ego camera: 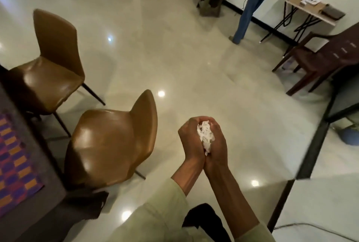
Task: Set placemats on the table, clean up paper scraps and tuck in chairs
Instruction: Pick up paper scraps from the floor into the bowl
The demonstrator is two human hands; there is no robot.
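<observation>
A white wad of paper scraps (206,137) is cupped between both my hands in front of me, over the floor. My left hand (189,140) curls round its left side and my right hand (217,148) curls round its right side. A purple and orange patterned placemat (15,164) lies on the dark table (48,166) at the left edge. Two tan leather chairs stand pulled out from the table: the near one (108,142) and the far one (52,66).
A person in jeans (252,2) stands at the back right beside a folding table (308,8). A dark plastic chair (320,57) is at the right. A blue object (349,136) sits under a glass table (342,94). The glossy floor (184,57) spreads ahead.
</observation>
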